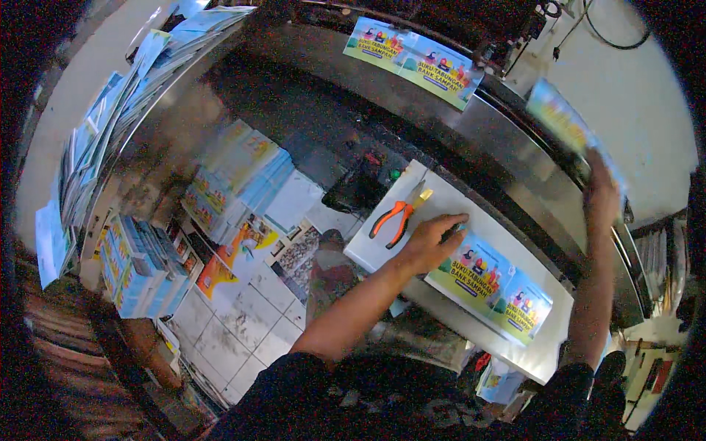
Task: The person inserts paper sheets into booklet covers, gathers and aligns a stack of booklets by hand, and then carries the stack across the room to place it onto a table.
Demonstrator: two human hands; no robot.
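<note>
My right hand (pixel 603 197), blurred by motion, reaches up at the far right and grips a printed sheet (pixel 562 117) in blue, yellow and green. Its fingers close on the sheet's near edge. Low over a white board (pixel 507 220), my left hand (pixel 430 246) has its fingers curled. Something dark shows between them, too small to name. Beside that hand, a stack of printed covers (pixel 489 283) with cartoon figures lies on the board. Orange-handled pliers (pixel 401 218) rest to the left of the hand, jaws pointing away.
Another printed sheet (pixel 412 62) lies on a dark metal ledge at the back. Bundled booklets (pixel 250 173) and a second pile (pixel 136 268) stand at the left on the tiled floor (pixel 250 320). Many loose sheets (pixel 110 125) fill the far left. A cable (pixel 614 44) curls at the upper right.
</note>
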